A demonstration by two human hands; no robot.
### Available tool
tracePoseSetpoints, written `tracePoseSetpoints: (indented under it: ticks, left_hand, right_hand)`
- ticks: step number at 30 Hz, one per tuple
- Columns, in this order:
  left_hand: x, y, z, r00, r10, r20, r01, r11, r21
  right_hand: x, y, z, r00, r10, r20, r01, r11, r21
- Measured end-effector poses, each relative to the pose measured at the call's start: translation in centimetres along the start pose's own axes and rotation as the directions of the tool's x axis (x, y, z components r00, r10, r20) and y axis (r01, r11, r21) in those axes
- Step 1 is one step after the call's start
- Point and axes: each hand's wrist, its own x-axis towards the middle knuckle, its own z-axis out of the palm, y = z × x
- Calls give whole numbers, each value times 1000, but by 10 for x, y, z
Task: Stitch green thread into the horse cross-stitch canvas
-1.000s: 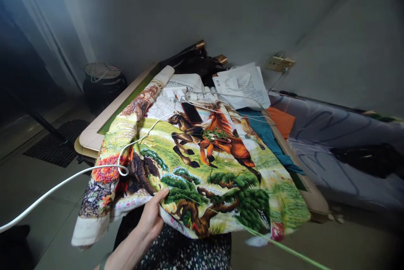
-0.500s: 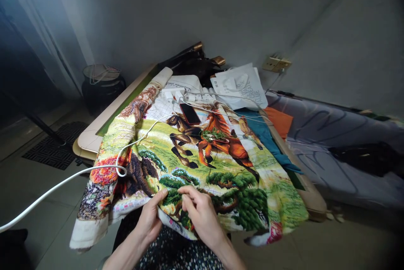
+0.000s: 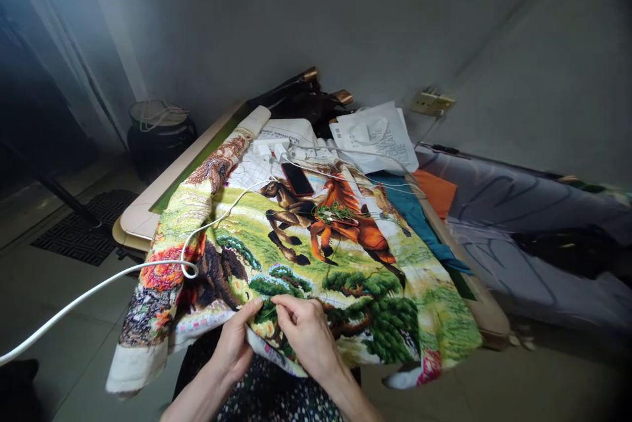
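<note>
A large cross-stitch canvas (image 3: 291,237) with running horses and green trees lies draped over the table and hangs past its front edge. My left hand (image 3: 236,343) grips the canvas's near edge, its thumb on top and the fingers underneath. Beside it, my right hand (image 3: 306,330) is closed in a pinch just above the stitched green patch. Whatever lies between those fingertips is too small to make out. A tangle of green thread (image 3: 336,212) rests on the brown horse. Above it lies a phone (image 3: 297,180) with a dark screen.
A white cable (image 3: 89,290) crosses the rolled left side of the canvas. Behind the phone sits a white power strip (image 3: 271,145) with plugs. White paper bags (image 3: 372,135), teal cloth (image 3: 419,224) and an orange piece (image 3: 437,191) lie along the right. The table (image 3: 148,208) has a pale rim.
My right hand has moved slightly left, and its pinched fingertips are now nearer to my left thumb. My left hand keeps its hold on the canvas edge.
</note>
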Motion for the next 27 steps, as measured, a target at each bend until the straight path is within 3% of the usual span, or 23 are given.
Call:
tracePoseSetpoints:
  ticks: [8, 15, 20, 27]
  left_hand:
    - [1, 0, -1, 1000, 15, -5, -15, 1000, -9]
    - [1, 0, 0, 1000, 24, -6, -24, 1000, -13]
    - [1, 0, 2, 1000, 29, -4, -29, 1000, -4]
    - [4, -1, 0, 1000, 23, 13, -23, 1000, 13]
  right_hand:
    - [3, -2, -3, 1000, -26, 6, 27, 999, -34]
    - [9, -1, -3, 992, -94, 84, 103, 988, -116]
    - [9, 4, -1, 993, -113, 20, 114, 977, -181]
    - [11, 8, 4, 991, -130, -21, 128, 989, -78]
